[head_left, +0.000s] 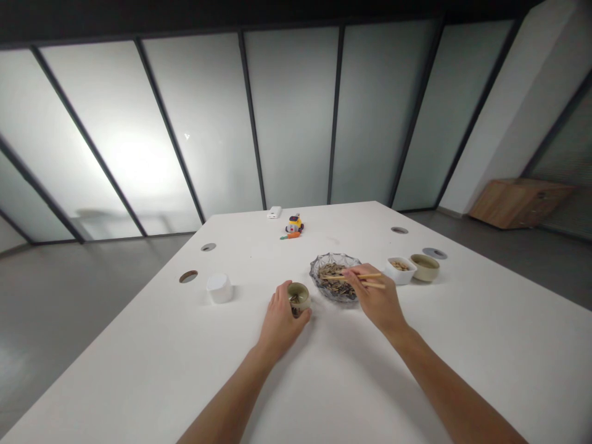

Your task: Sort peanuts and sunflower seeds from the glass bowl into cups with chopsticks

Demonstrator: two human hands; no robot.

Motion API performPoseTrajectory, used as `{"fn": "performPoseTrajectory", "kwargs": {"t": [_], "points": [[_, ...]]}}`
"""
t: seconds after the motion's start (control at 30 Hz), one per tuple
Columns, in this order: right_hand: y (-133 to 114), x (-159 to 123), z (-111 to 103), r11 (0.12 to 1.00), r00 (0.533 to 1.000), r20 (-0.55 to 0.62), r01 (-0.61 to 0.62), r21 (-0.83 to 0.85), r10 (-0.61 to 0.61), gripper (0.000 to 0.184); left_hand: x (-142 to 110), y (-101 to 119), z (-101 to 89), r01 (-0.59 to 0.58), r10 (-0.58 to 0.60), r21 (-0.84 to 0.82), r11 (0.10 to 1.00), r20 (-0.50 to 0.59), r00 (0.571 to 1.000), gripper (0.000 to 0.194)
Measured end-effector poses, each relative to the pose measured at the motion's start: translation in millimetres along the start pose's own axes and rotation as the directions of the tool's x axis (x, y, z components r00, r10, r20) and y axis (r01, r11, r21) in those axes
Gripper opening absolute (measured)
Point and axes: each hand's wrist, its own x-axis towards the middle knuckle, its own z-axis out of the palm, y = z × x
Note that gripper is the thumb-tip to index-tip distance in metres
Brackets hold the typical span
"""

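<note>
My left hand (283,320) is wrapped round a small greenish ceramic cup (300,295) standing on the white table. A few dark seeds show inside the cup. Between the fingers of my right hand (377,299) is a pair of wooden chopsticks (370,280). Their tips reach into a clear cut-glass bowl (316,277) just right of the cup. Striped seeds, which look like sunflower seeds (335,287), fill much of that bowl. Whether the chopsticks pinch a seed is too small to tell.
Right of my right hand stand a white dish (401,277) of pale nuts and a second ceramic cup (425,269). A white lidded container (219,288) is at left. Farther back lie a toy car (295,224), a toy carrot (293,235) and a white box-shaped device (274,213). The table (296,382) has several round holes.
</note>
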Motion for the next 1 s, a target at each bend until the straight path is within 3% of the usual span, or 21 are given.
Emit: {"fn": "performPoseTrajectory", "kwargs": {"t": [0.2, 0.43, 0.57, 0.67, 0.77, 0.9, 1.0], "points": [[3, -2, 1, 1.0, 1.0, 0.029, -0.002, 0.027, 0.001, 0.044, 1, -2, 0.9, 0.008, -0.008, -0.008, 1.0, -0.01, 1.0, 0.067], [-3, 3, -8, 0.999, 0.992, -0.118, -0.036, -0.003, 0.036, 0.045, 0, -1, 0.5, 0.012, -0.012, -0.011, 1.0, -0.003, 1.0, 0.066], [1, 5, -7, 0.977, 0.963, -0.193, -0.162, 0.138, 0.187, 0.042, 0, 2, -0.3, 0.012, -0.012, 0.019, 1.0, 0.013, 1.0, 0.066], [4, 7, -2, 0.846, 0.907, -0.145, -0.298, 0.443, 0.395, 0.042, 0, 4, -0.8, 0.014, -0.015, 0.031, 0.999, 0.021, 1.0, 0.067], [3, 9, 2, 0.688, 0.863, -0.071, -0.345, 0.639, 0.5, 0.043, 0, 5, -0.9, 0.006, -0.006, 0.025, 1.0, 0.016, 1.0, 0.066], [-2, 10, 3, 0.556, 0.831, -0.018, -0.356, 0.751, 0.556, 0.041, 0, 4, -0.2, -0.001, 0.001, 0.013, 1.0, 0.009, 1.0, 0.066], [-5, 10, 3, 0.511, 0.82, 0.052, -0.404, 0.759, 0.571, 0.043, 0, 3, 0.2, -0.008, 0.008, 0.013, 1.0, 0.012, 1.0, 0.066]]}}
